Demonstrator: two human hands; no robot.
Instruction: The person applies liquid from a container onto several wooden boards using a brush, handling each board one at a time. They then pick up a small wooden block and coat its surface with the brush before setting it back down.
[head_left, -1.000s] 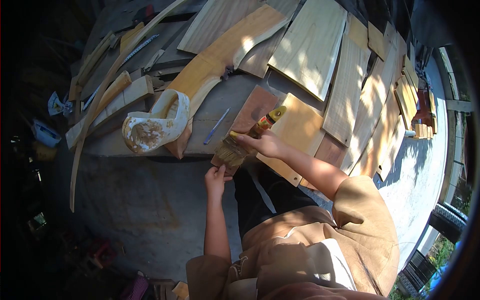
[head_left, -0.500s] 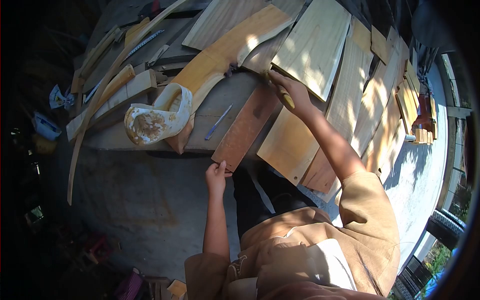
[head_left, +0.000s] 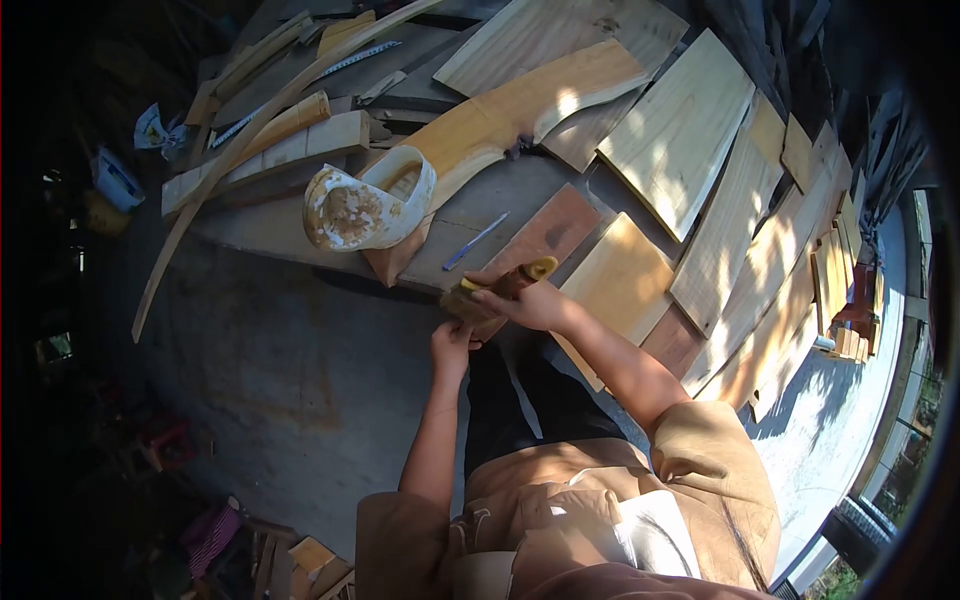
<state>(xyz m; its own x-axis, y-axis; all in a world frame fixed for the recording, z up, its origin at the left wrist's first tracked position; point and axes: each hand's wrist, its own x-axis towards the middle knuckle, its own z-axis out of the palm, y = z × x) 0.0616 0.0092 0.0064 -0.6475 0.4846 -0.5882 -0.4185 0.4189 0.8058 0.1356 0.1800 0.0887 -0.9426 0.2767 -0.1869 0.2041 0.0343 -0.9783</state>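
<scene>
A reddish-brown board [head_left: 550, 228] lies at the table's near edge, its near end held by my left hand [head_left: 453, 345]. My right hand [head_left: 530, 303] is closed around the handle of a brush [head_left: 538, 269], whose bristle end is over the near end of the board, close to my left fingers. A blue-and-white pen [head_left: 475, 241] lies left of the board. Further left stands a white container [head_left: 372, 205] with brown stains, open at the top. Behind the pen is a long curved wooden piece [head_left: 500, 108].
Pale planks [head_left: 690, 130] and more boards [head_left: 620, 285] cover the table's right side. Long wooden strips [head_left: 270, 150] lie at the left, one curved strip reaching past the edge. Small wood blocks [head_left: 850, 345] sit at the far right.
My right hand has moved with the brush from the board's far end to its near end, close to my left hand. The view has shifted, so the table's things appear further right.
</scene>
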